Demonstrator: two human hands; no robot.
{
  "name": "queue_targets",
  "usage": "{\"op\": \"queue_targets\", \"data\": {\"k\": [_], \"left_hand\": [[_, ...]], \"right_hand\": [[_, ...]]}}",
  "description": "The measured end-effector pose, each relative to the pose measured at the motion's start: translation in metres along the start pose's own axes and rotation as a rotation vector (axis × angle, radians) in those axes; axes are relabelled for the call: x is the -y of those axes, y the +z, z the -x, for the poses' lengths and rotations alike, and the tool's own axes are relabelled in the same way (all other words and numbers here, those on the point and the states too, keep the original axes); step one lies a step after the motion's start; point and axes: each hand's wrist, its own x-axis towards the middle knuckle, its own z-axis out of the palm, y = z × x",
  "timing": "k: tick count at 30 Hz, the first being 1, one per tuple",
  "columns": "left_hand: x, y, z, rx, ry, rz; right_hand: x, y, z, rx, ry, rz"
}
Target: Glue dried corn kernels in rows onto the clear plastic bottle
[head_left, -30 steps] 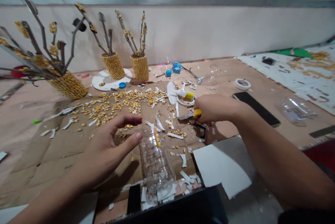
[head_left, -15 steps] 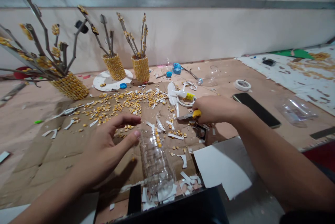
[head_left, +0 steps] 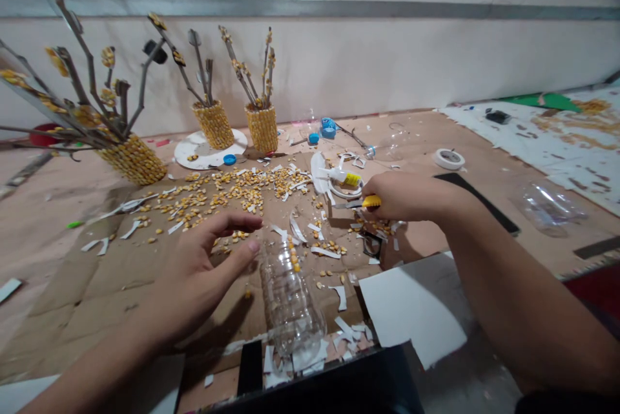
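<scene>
In my right hand [head_left: 404,197] is a yellow-handled utility knife [head_left: 371,201], its blade pointing left over the cardboard [head_left: 97,298]. My left hand [head_left: 198,265] is open, thumb and fingers apart, beside the neck end of a clear plastic bottle [head_left: 295,317]. That bottle lies on its side, with a short row of corn kernels [head_left: 294,258] on it. Just beyond the knife lies a white glue bottle [head_left: 345,176] with a yellow label. Loose corn kernels [head_left: 247,188] and white paper scraps [head_left: 325,252] are scattered between and beyond my hands.
Kernel-covered pots [head_left: 261,130] holding twigs stand at the back left, one beside a white disc [head_left: 186,152]. To the right are a tape roll [head_left: 449,159], a dark phone [head_left: 479,204] and another clear plastic piece [head_left: 549,207]. White card [head_left: 411,304] lies near my right forearm.
My right hand has shifted slightly to the right with the utility knife, whose blade now lies more level. My left hand and the plastic bottle look nearly unchanged.
</scene>
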Motion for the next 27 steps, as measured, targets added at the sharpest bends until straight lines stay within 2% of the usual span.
{"op": "queue_targets", "data": {"k": [13,18,21,23,25,27], "left_hand": [[0.001,-0.001,0.000,-0.014,-0.002,-0.012],[0.000,-0.001,0.002,-0.025,0.023,-0.006],[-0.003,-0.001,0.003,-0.062,0.044,-0.001],[-0.006,0.001,0.005,-0.088,0.085,-0.005],[-0.009,0.005,0.006,-0.115,0.170,-0.024],[-0.013,0.011,0.008,-0.137,0.270,-0.050]], "right_hand": [[0.012,0.005,-0.008,0.090,0.064,0.092],[0.005,-0.002,-0.001,0.086,0.027,0.004],[-0.008,-0.011,0.008,0.004,-0.060,-0.095],[-0.012,-0.014,0.013,-0.031,-0.193,-0.276],[-0.004,-0.012,0.014,-0.088,-0.377,-0.503],[0.017,-0.004,0.013,-0.138,-0.585,-0.708]]}}
